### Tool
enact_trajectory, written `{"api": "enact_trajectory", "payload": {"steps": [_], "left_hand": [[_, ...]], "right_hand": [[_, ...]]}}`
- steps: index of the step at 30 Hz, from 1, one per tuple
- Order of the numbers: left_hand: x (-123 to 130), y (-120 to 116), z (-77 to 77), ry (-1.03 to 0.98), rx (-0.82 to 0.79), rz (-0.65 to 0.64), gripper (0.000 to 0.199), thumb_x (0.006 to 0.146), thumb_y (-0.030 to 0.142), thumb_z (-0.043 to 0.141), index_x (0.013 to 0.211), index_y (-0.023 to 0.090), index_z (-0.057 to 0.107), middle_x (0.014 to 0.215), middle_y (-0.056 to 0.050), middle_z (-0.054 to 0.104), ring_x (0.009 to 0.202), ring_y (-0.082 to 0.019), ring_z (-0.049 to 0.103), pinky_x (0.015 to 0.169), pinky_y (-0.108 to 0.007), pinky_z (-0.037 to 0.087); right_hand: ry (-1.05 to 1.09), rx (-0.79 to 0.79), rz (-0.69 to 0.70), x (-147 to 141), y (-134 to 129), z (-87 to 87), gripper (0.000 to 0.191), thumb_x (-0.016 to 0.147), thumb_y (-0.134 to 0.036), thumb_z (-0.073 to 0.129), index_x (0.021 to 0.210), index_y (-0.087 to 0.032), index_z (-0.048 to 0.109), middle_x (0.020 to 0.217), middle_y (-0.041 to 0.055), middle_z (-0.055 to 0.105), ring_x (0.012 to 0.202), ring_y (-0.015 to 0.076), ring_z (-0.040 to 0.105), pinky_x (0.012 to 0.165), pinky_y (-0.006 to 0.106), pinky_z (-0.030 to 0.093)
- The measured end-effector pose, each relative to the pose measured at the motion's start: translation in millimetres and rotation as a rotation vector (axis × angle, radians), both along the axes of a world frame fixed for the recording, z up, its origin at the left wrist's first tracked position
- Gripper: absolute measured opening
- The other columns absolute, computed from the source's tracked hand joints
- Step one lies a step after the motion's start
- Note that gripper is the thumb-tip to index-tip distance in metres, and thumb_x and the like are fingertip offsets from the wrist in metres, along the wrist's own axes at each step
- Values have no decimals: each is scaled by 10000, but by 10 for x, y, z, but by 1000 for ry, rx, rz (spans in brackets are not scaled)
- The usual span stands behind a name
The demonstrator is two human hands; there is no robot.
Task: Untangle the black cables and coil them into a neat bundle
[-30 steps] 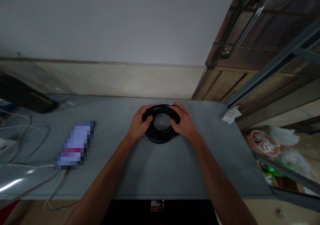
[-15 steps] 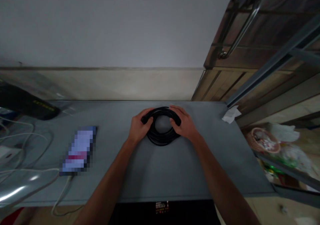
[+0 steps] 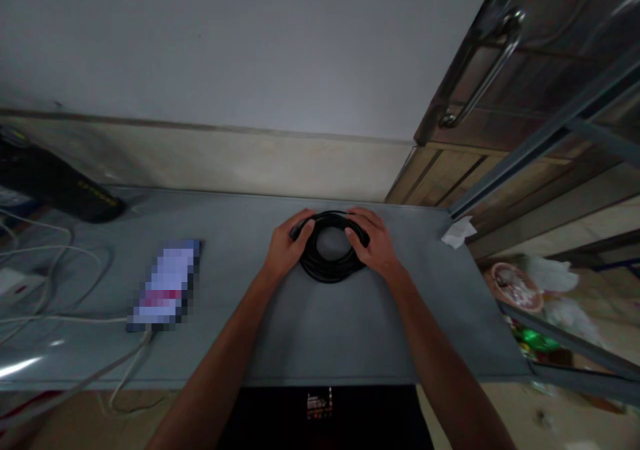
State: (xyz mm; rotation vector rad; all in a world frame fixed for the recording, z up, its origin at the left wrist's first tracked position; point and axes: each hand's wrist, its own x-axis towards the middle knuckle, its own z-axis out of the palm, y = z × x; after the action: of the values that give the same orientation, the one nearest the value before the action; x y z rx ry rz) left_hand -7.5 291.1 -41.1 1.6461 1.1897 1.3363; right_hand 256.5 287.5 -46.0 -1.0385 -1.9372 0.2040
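A black cable wound into a round coil lies on the grey table, near its back edge. My left hand grips the coil's left side, the thumb on top and the fingers round the outside. On the opposite side, my right hand holds the coil the same way, thumb over the inner edge. Both hands hide parts of the loops. A dark end of the cable shows by the left thumb; where the other end is, I cannot tell.
Left of the coil lies a phone with a white cord plugged in. A black bottle rests behind it. Crumpled white paper sits by the metal frame at right. A basket stands lower, beyond the table.
My view has shifted and tilted slightly, so the whole scene sits a little differently. Both hands keep their hold on the coiled cable, which stays in place on the table.
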Motion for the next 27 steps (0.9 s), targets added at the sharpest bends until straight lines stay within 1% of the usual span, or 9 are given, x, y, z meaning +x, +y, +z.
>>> {"api": "enact_trajectory", "payload": {"steps": [2, 4, 8, 10, 16, 19, 22, 25, 27], "left_hand": [[-13, -2, 24, -126, -15, 41, 490, 1052, 629, 754, 1335, 248, 876, 1506, -127, 799, 1515, -385, 679, 1375, -579, 421], [-48, 10, 43, -297, -29, 80, 441, 1046, 600, 761, 1278, 248, 893, 1476, -122, 815, 1507, -373, 685, 1389, -576, 398], [-164, 56, 86, -710, -125, 61, 403, 996, 583, 751, 1053, 212, 898, 1303, -153, 874, 1404, -349, 765, 1348, -529, 474], [-224, 67, 116, -839, -195, 43, 416, 979, 593, 737, 1001, 201, 875, 1248, -174, 883, 1373, -338, 786, 1306, -506, 530], [-355, 63, 157, -1008, -248, 141, 370, 963, 579, 699, 879, 229, 785, 1085, -152, 882, 1257, -291, 832, 1122, -432, 674], [-423, 79, 124, -1047, -230, 192, 385, 941, 612, 725, 816, 248, 699, 918, -106, 837, 1072, -236, 855, 1005, -357, 707], [-484, 92, 97, -1093, -237, 233, 432, 937, 609, 738, 731, 266, 575, 715, -32, 721, 823, -175, 815, 867, -286, 710], [-505, 89, 112, -1152, -282, 243, 491, 988, 574, 701, 669, 263, 495, 578, 21, 589, 623, -126, 724, 754, -234, 681], [-496, 77, 145, -1219, -335, 250, 515, 1043, 548, 639, 647, 256, 489, 542, 30, 554, 556, -109, 680, 706, -216, 658]], "right_hand": [[17, 49, -19, -8, -27, 50, 347, 1149, -440, 628, 1435, -286, 750, 1471, 130, 775, 1415, 353, 705, 1243, 629, 552], [38, 103, -20, -22, -58, 100, 334, 1146, -413, 632, 1430, -277, 742, 1454, 135, 778, 1394, 350, 712, 1221, 615, 555], [75, 172, -7, -63, -110, 167, 249, 1148, -368, 618, 1315, -255, 765, 1337, 136, 807, 1289, 331, 743, 1144, 577, 574], [88, 165, -9, -81, -127, 184, 231, 1153, -365, 599, 1252, -256, 776, 1269, 130, 817, 1240, 328, 750, 1116, 572, 577], [120, 123, -14, -110, -148, 202, 241, 1154, -386, 563, 1121, -268, 771, 1171, 117, 825, 1164, 325, 757, 1069, 568, 576], [139, 151, -4, -128, -157, 210, 260, 1157, -389, 546, 1065, -267, 756, 1108, 110, 827, 1103, 311, 762, 1026, 552, 577], [130, 173, 5, -149, -169, 226, 304, 1169, -394, 514, 1008, -270, 740, 1031, 96, 824, 1048, 295, 770, 981, 532, 581], [144, 201, 22, -163, -175, 241, 351, 1178, -385, 490, 934, -267, 712, 955, 88, 810, 982, 282, 771, 942, 522, 582], [167, 235, 37, -168, -173, 243, 368, 1180, -370, 493, 888, -260, 686, 909, 86, 799, 925, 275, 761, 900, 514, 571]]}}
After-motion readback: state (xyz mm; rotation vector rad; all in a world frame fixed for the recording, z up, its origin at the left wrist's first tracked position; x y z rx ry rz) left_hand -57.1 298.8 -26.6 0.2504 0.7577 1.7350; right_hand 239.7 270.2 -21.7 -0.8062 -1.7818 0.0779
